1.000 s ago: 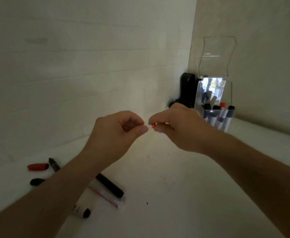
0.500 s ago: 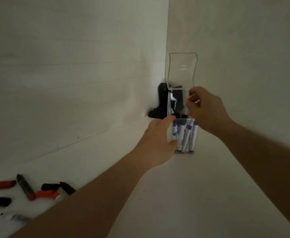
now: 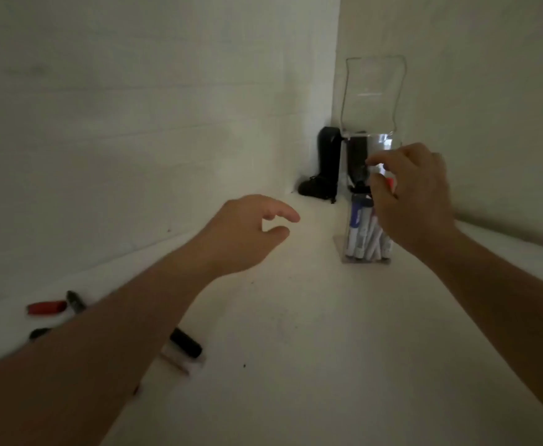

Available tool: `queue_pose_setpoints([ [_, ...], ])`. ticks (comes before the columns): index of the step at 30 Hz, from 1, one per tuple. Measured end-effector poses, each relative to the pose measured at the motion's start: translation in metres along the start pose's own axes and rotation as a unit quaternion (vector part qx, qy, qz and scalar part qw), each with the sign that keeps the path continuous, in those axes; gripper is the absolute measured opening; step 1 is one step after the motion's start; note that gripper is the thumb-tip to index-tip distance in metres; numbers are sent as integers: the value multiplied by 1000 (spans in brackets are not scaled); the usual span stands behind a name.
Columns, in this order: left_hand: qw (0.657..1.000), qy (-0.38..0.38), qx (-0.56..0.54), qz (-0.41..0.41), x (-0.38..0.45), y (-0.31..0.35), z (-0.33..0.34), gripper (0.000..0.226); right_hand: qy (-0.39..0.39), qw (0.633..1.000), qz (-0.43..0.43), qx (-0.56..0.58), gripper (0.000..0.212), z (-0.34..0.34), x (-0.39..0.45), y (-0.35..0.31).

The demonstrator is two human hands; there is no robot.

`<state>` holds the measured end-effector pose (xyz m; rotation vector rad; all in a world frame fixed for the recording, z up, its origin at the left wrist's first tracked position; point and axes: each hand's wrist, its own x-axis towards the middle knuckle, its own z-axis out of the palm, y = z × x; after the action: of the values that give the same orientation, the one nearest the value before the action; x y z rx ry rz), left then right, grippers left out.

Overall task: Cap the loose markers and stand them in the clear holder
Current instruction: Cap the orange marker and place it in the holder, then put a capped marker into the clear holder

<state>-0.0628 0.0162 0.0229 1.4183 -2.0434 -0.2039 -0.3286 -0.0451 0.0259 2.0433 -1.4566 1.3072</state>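
The clear holder (image 3: pixel 346 252) stands near the corner with its lid (image 3: pixel 373 91) flipped up; several capped markers (image 3: pixel 360 226) stand inside. My right hand (image 3: pixel 412 194) hovers at its mouth, thumb and fingers curled around a red-capped marker (image 3: pixel 390 183) that sits in the holder. Whether the fingers still touch it is unclear. My left hand (image 3: pixel 247 233) hangs in the air left of the holder, loosely curled and holding nothing. At the lower left lie a red cap (image 3: pixel 46 307), a black marker (image 3: pixel 76 300), a black cap (image 3: pixel 40 333), another black marker (image 3: pixel 186 342) and a pale marker body (image 3: pixel 176 358).
A black object (image 3: pixel 325 169) stands in the corner just behind and left of the holder. White walls close the surface on the left and the right. My left forearm covers part of the loose markers.
My right hand brought the red-capped marker from mid-air down into the holder. My left hand steadied the holder half a second ago and has since pulled back to the left.
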Motion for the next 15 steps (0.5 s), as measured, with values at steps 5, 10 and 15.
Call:
queue_pose_setpoints([
  [5,989,22,-31,-146,-43,-73,-73,17,-125,977,-44,165,22,22,-28,-91],
  [10,977,48,-18,-207,-88,-126,-103,12,-348,910,-22,225,20,55,-56,-179],
  [15,977,-21,-9,-210,-115,-147,-108,6,-498,838,11,221,32,86,-75,-222],
])
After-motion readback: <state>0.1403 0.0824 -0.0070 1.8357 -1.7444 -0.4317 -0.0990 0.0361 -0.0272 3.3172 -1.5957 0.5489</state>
